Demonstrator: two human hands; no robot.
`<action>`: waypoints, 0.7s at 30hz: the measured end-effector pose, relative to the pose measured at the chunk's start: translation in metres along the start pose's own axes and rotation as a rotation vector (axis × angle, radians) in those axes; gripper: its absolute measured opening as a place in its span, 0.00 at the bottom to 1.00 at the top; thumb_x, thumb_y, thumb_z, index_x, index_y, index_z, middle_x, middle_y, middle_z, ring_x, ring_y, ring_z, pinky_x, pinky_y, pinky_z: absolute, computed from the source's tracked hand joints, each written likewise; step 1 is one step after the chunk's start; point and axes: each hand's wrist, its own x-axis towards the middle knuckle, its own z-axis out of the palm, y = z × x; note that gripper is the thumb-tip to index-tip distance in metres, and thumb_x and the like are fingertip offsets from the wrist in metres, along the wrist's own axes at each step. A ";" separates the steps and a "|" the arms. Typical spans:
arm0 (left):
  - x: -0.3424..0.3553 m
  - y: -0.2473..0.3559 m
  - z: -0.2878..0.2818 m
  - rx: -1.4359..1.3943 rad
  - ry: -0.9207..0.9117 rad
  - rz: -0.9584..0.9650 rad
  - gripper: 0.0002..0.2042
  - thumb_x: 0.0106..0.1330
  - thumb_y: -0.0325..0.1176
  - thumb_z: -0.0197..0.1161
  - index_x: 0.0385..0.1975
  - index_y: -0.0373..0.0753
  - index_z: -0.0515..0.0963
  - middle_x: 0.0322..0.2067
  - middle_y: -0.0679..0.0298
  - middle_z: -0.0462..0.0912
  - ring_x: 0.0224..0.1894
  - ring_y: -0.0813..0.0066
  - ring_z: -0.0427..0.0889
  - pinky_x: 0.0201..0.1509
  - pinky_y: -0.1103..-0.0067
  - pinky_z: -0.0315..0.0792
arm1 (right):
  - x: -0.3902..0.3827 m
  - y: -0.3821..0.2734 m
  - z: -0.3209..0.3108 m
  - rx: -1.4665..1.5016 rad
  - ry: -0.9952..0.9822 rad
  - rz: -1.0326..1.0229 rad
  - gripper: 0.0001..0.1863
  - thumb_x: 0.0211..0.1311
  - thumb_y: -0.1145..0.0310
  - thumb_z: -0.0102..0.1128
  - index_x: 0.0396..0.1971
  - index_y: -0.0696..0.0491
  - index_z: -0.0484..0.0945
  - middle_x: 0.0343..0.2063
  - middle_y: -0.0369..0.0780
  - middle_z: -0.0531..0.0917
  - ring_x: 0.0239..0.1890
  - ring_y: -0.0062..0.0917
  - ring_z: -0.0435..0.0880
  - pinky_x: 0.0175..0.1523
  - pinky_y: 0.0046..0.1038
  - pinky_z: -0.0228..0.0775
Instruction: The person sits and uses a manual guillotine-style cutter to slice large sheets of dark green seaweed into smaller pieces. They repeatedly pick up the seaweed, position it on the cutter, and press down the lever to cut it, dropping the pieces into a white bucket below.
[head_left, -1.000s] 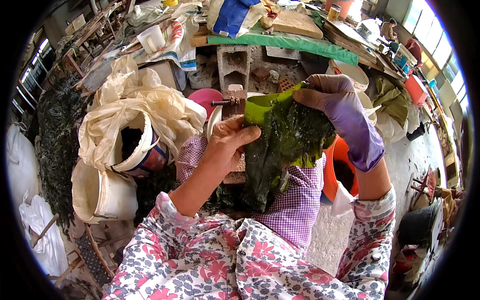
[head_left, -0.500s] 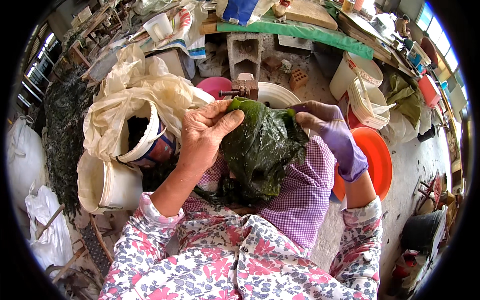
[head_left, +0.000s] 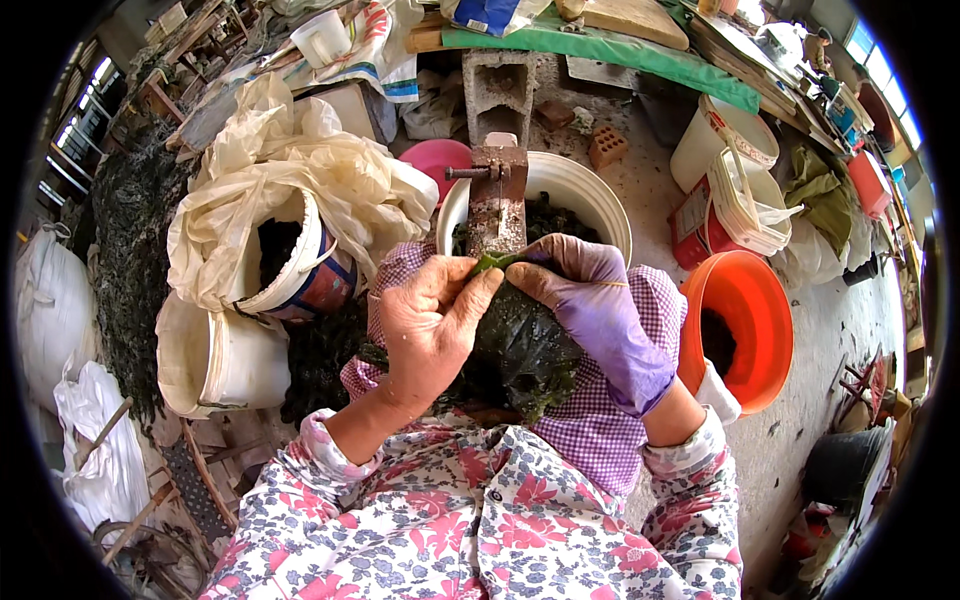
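My bare left hand (head_left: 428, 335) and my right hand (head_left: 590, 320), in a purple glove, pinch the top edge of a dark green seaweed sheet (head_left: 520, 355) close together, over my checked purple cloth apron (head_left: 605, 440). The sheet hangs down below my fingers. Just beyond them stands a rusty metal block (head_left: 505, 205) with a bolt sticking out to the left, in front of a white bucket (head_left: 620, 225) holding dark seaweed.
Plastic-draped bucket (head_left: 300, 270), white bucket (head_left: 230, 370) and seaweed heap (head_left: 135, 270) at left. Orange bucket (head_left: 760, 320) and white pails (head_left: 730, 150) at right. Pink basin (head_left: 430, 158), concrete block (head_left: 498, 80) and cluttered bench (head_left: 600, 65) beyond. Two people (head_left: 822, 55) far back right.
Both hands have moved down and closer together; the seaweed sheet has come down with them and is now bunched between my fingers, uncovering more of the metal block and white bucket.
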 end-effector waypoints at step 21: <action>0.061 -0.121 0.030 0.336 0.140 0.000 0.09 0.61 0.30 0.57 0.24 0.31 0.74 0.10 0.64 0.68 0.14 0.86 0.63 0.17 0.82 0.60 | 0.104 0.087 -0.024 -0.862 0.402 -0.526 0.04 0.47 0.72 0.59 0.22 0.53 0.74 0.16 0.45 0.76 0.19 0.39 0.77 0.24 0.33 0.68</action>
